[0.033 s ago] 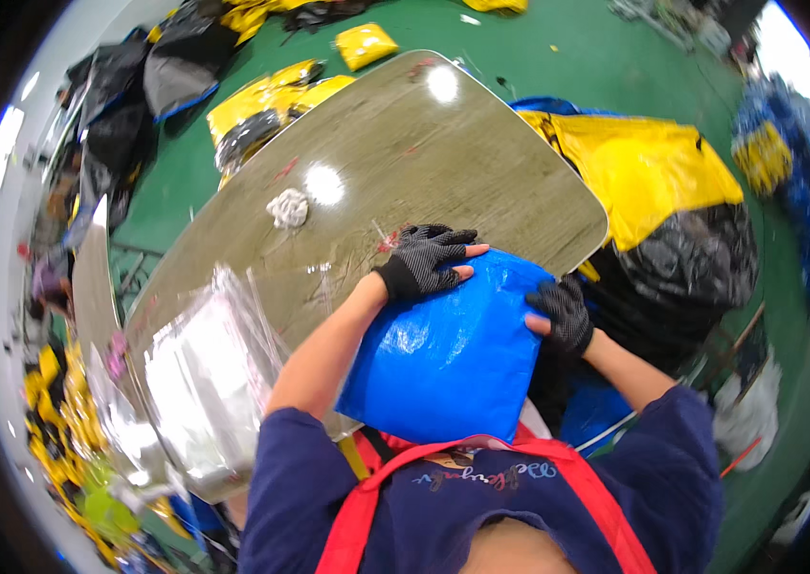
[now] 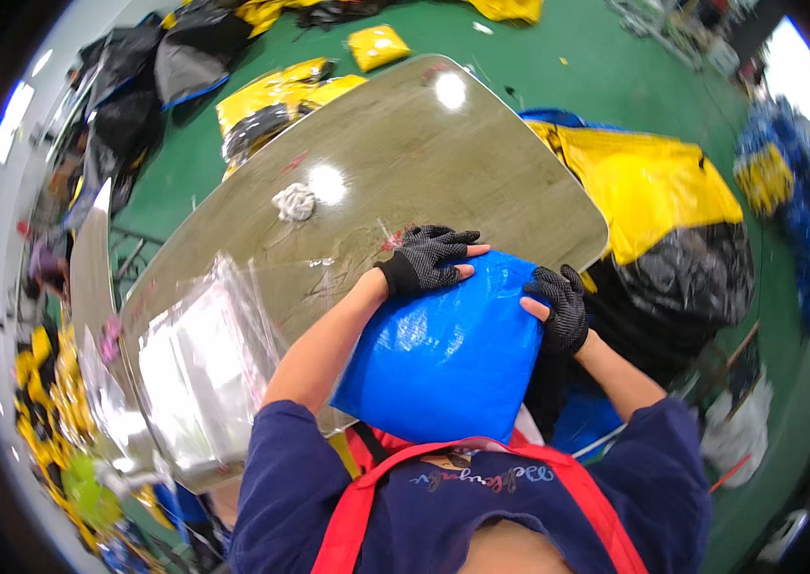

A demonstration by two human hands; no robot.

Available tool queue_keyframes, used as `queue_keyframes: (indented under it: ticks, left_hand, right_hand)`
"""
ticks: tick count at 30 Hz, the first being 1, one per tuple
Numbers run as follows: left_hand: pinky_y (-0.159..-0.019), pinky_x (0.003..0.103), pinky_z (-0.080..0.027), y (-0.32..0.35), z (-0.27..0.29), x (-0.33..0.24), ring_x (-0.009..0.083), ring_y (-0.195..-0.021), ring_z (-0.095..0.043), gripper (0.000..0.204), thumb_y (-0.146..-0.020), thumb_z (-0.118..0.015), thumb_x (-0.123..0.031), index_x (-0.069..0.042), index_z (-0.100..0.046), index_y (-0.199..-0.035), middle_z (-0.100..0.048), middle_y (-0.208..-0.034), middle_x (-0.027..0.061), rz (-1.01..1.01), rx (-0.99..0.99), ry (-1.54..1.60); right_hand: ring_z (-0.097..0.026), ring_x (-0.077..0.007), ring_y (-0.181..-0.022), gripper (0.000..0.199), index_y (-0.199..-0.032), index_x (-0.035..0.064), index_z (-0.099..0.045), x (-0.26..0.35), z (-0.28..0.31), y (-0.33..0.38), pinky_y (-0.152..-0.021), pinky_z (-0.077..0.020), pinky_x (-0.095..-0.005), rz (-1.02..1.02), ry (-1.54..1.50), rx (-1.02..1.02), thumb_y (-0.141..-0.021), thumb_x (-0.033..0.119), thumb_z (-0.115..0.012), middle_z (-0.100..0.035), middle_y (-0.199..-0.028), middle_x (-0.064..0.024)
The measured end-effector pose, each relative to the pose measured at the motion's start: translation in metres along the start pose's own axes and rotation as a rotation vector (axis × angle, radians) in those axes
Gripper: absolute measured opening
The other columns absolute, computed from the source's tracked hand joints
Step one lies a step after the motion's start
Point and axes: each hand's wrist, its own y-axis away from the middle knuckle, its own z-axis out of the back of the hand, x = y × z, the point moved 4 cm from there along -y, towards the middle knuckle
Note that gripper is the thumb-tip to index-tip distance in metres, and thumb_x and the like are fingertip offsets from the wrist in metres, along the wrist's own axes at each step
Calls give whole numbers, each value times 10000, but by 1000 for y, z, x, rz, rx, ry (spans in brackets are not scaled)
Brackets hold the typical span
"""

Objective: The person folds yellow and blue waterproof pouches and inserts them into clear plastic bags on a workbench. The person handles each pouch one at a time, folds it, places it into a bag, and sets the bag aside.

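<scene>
A folded sheet of glossy blue plastic (image 2: 438, 359) lies at the near edge of the table, close against my body. My left hand (image 2: 432, 260), in a black dotted glove with bare fingertips, rests on its far left corner with the fingers stretched out to the right. At the sheet's far right corner is my right hand (image 2: 561, 308), gloved the same way. Its bare thumb lies on the blue surface and its fingers bend round the edge; their undersides are hidden.
The wood-patterned table (image 2: 405, 153) carries clear plastic bags (image 2: 199, 368) on the left and a crumpled white wad (image 2: 294, 202). A yellow and black bag (image 2: 658, 191) stands beyond the right edge. Yellow packages (image 2: 280, 100) lie on the green floor past the far left edge.
My right hand has shifted slightly at the sheet's corner, its fingers more raised. The left hand stays in place on the sheet. The whole view has tilted a little.
</scene>
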Motion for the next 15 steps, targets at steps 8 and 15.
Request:
queue_keyframes:
  ticks: [8,15]
  left_hand:
    - [-957,387,-428,91,-10,11,299,-1132,-551,686,-839,-546,-602,-45,-548,-1239,-548,-1274,173,267,-811,1125]
    - [-737,409,-497,102,8,58,376,-840,-645,585,-869,-493,-570,-13,-668,-910,-651,-876,239,908,-405,151]
  right_hand:
    - [-598,-194,-974,494,-1137,-7,-599,-50,-17,-60,-830,-475,-316,-990,-833,-218,-802,334,-725,-645,-1084,-104]
    - [-585,-141,-873,429,-1162,-5,-580,-80,-79,-40,-789,-471,-277,-1288,-1345,-19,-842,259,-690,-634,-1020,-61]
